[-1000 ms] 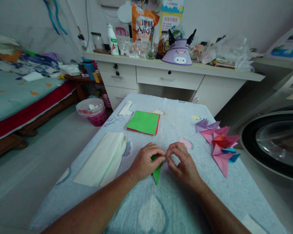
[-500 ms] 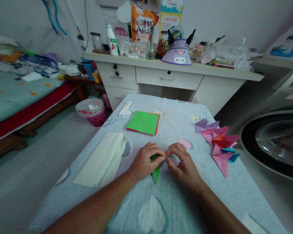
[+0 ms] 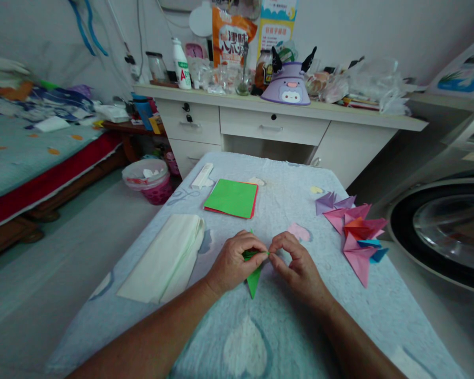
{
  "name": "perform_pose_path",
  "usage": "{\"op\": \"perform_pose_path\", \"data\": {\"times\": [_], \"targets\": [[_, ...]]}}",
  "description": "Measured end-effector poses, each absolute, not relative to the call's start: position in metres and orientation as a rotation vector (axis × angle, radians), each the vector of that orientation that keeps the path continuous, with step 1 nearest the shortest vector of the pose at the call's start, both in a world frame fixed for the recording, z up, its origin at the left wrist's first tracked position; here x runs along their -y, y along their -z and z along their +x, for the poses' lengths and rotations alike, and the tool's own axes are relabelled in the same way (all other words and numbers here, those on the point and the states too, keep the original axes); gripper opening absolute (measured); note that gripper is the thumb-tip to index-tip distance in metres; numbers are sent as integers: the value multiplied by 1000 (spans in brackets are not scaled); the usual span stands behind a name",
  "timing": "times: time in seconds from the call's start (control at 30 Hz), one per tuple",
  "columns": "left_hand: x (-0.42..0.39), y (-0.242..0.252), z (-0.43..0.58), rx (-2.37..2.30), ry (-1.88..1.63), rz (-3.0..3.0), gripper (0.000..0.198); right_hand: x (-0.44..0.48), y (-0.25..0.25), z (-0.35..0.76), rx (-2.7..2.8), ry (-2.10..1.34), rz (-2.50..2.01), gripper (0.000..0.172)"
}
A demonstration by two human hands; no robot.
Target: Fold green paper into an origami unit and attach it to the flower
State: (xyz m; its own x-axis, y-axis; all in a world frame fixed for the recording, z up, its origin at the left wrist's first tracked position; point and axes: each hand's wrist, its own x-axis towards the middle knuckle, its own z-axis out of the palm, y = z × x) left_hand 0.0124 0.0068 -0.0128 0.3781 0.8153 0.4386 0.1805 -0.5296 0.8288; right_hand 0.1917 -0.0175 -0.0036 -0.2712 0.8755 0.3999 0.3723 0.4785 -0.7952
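Note:
Over the middle of the cloth-covered table, my left hand (image 3: 238, 261) is closed around a piece of green folded origami paper (image 3: 253, 283). One pointed flap sticks out toward me below the fingers, and a small tip shows above them. The thumb and index finger of my right hand (image 3: 296, 262) pinch the paper's narrow end, right beside the left fingertips. Most of the folded body is hidden by my left hand. Just beyond lies a stack of square paper (image 3: 232, 198), green on top with red at its edge.
Several folded paper figures (image 3: 357, 229), purple, pink, orange and blue, lie at the table's right. A pale folded packet (image 3: 168, 258) and a small white box (image 3: 202, 176) lie on the left. Behind stands a cluttered white desk (image 3: 272, 125); a washing machine (image 3: 450, 210) is at right.
My right thumb and index finger have come slightly closer together at the green paper's end. My left hand has hardly moved.

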Motion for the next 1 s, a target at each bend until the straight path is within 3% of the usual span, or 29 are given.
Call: {"op": "perform_pose_path", "data": {"times": [0.3,0.63,1.0], "targets": [[-8,12,12,-870,-1105,1776,5,19,1,190,1780,-836,-1076,4],[-9,14,12,-857,-1141,1832,8,18,2,191,1668,-1061,-1160,21],[-6,14,13,-835,-1172,1991,9,14,9,188,1572,-1168,-1151,15]]}}
